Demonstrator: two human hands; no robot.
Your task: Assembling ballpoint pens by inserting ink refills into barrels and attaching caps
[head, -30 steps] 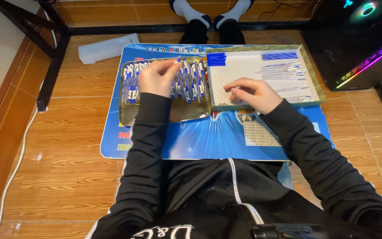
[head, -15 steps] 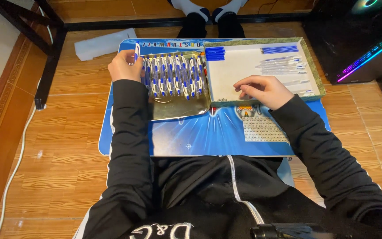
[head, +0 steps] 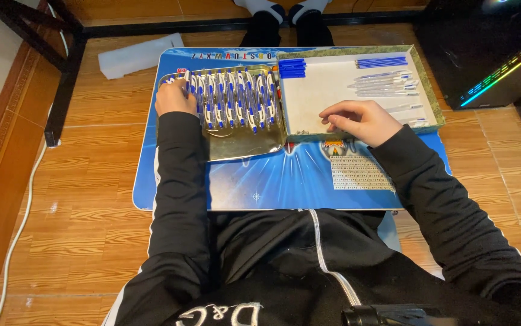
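My left hand pinches a blue-and-white pen at the metal tray's left edge. My right hand, fingers curled, rests in the white tray, holding nothing visible.

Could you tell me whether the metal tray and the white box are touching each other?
Touching. The head view shows the metal tray with its right edge pressed against the left wall of the white box, with no mat visible between them.

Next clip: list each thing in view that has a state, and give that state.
Left hand: at tray's left end, on a pen.
Right hand: in box, fingers curled.
Tray: lined with pens.
Pens: side by side.
Box: open, mostly bare.
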